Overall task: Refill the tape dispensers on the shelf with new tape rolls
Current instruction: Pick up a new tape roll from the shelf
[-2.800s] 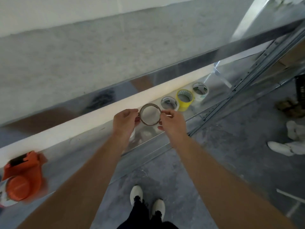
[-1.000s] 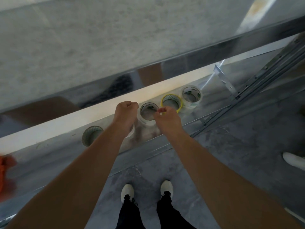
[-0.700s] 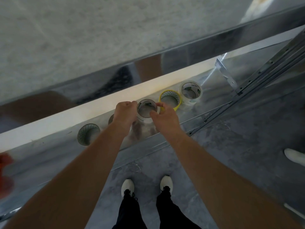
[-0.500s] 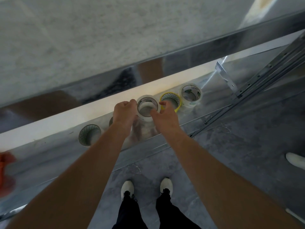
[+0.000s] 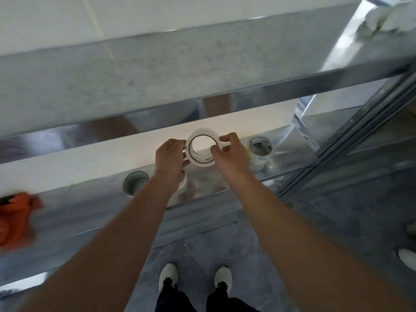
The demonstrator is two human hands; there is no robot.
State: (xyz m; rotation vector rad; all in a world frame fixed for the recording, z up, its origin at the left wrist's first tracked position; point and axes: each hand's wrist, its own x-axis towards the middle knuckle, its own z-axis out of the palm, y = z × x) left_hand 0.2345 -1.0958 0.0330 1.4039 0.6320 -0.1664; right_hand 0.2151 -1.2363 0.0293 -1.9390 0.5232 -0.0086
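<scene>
Both my hands hold a white tape roll [image 5: 198, 136] lifted above the metal shelf [image 5: 90, 212]. My left hand [image 5: 170, 157] grips its left side and my right hand [image 5: 227, 154] pinches its right rim, thumb inside the core. An orange tape dispenser [image 5: 14, 219] lies on the shelf at the far left, blurred and partly cut off by the frame edge. A spent roll core [image 5: 135, 182] stands left of my left arm. Another tape roll [image 5: 260, 152] stands to the right, and a yellow roll is mostly hidden behind my right hand.
An upper shelf beam [image 5: 202, 104] runs across just above my hands. A perforated metal upright [image 5: 351, 136] rises at the right. My white shoes [image 5: 167, 278] stand on the grey floor below, and another person's white shoe [image 5: 407, 258] shows at the right edge.
The thin empty ring I held earlier is gone from my hands. My hands closed on a full white roll standing on the shelf and have raised it off the shelf.
</scene>
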